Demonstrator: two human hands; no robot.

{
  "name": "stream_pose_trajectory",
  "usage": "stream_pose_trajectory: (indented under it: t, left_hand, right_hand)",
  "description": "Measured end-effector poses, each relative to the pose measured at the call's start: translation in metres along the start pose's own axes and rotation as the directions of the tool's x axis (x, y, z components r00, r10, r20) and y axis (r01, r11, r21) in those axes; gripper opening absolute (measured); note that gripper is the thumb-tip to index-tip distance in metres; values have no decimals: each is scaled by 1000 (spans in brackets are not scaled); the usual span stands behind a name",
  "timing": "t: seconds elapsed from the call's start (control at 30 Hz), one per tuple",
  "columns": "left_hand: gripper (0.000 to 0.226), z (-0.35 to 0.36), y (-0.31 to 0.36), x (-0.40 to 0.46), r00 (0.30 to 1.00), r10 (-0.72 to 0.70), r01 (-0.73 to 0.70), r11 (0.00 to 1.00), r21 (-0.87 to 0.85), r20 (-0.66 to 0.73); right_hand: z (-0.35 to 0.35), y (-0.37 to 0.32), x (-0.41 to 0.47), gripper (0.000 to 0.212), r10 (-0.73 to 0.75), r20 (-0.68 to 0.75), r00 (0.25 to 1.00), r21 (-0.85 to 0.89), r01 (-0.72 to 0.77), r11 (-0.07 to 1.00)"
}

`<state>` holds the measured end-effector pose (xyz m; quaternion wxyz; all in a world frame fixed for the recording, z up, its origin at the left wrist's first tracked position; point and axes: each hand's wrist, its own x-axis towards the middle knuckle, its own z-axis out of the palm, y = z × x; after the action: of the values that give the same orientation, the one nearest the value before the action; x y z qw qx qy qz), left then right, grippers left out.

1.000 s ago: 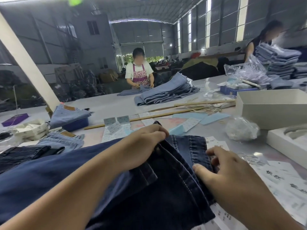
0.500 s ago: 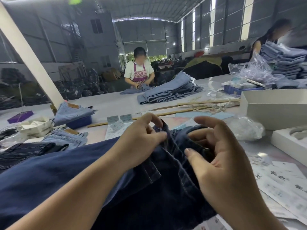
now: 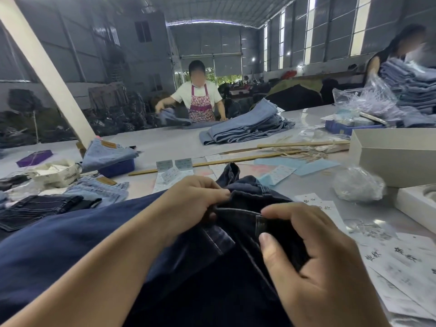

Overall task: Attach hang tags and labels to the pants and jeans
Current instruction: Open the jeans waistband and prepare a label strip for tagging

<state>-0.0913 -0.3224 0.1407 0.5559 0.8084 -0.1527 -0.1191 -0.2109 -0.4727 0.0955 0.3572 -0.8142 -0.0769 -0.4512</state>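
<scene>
Partly hidden dark jeans [image 3: 236,279], both hands gripping

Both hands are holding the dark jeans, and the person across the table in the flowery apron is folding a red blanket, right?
Not a red blanket: the head view shows the person in the apron handling blue denim. Both the left hand and right hand do hold the dark jeans.

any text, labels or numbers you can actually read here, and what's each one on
No text here reads with certainty.
White paper sheets: large dark characters, too blurred to quote.
Small tags beyond the dark jeans: print too small.
White cloth bag: dark lettering, blurred.
Leather patch on light jeans: nothing legible.
</scene>
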Motion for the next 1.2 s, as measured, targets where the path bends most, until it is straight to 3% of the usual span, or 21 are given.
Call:
stream_pose_trajectory:
  t: [0.07,0.17,0.3,0.4,0.53,0.6,0.67,0.77,0.87,1.0,1.2]
  left_hand:
    - [21,3,-1,1,1000,-20,18,997,-77,-23]
    - [29,9,0,4,998,-23,16,994,-112,-62]
    - [37,12,0,10,993,6,-4,1000,16,-120]
    - [39,12,2,10,999,39,-35,995,95,-36]
    - [44,10,7,-2,992,53,-79,970,229,116]
    - [49,9,4,-1,994,57,-80,955,285,88]
    - [35,5,0,1,997,45,-55,982,183,59]
    - [13,0,-4,5,1000,13,-13,1000,-9,11]
    - [20,0,-4,9,999,-21,17,993,-116,-34]
    - [43,5,1,-2,997,76,-79,947,312,21]
    - [65,17,14,-28,960,114,-256,729,634,256]
  right_hand:
    - [-3,-1,-3,16,-44,-9,999,-48,44,998]
    - [1,-8,-9,16,-247,55,967,-166,253,953]
    - [17,-20,-14,18,-435,121,892,-310,450,837]
    - [24,-20,-19,27,-468,138,873,-349,485,802]
    - [30,-18,-27,23,-444,131,886,-348,461,817]
    - [29,-15,-27,22,-420,94,902,-306,428,851]
    - [22,-9,-25,22,-333,41,942,-155,336,929]
    - [6,-2,-19,33,-31,16,999,29,31,999]
    - [-2,6,-19,35,265,13,964,138,-265,954]
    - [-10,17,-16,35,476,66,877,143,-481,865]
    - [-15,19,-14,50,356,-40,934,4,-356,934]
